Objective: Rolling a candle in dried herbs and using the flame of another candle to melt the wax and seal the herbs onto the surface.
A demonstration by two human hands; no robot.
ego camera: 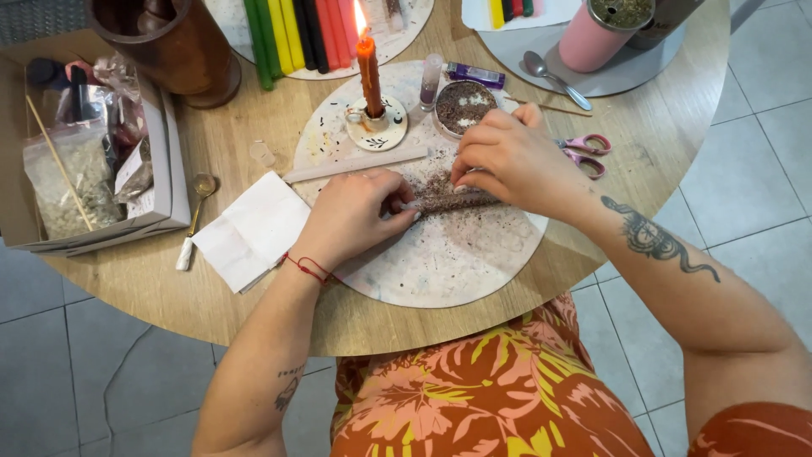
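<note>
My left hand (351,216) and my right hand (507,156) both press on a long candle coated in dark crushed herbs (448,199), lying across a round speckled board (440,254). The left hand grips its left end; the right hand's fingertips rest on its upper side. Loose herb crumbs lie scattered around the candle. Just behind stands a lit orange candle (369,72) in a small white holder (376,127), and a round tin of herbs (463,106).
On the round wooden table: a white paper napkin (249,228), a small spoon (196,216), pink scissors (585,152), a cardboard box of bagged herbs (85,169), a wooden mortar (169,46), coloured candles (300,34), a pink cup (596,38), a metal spoon (554,78).
</note>
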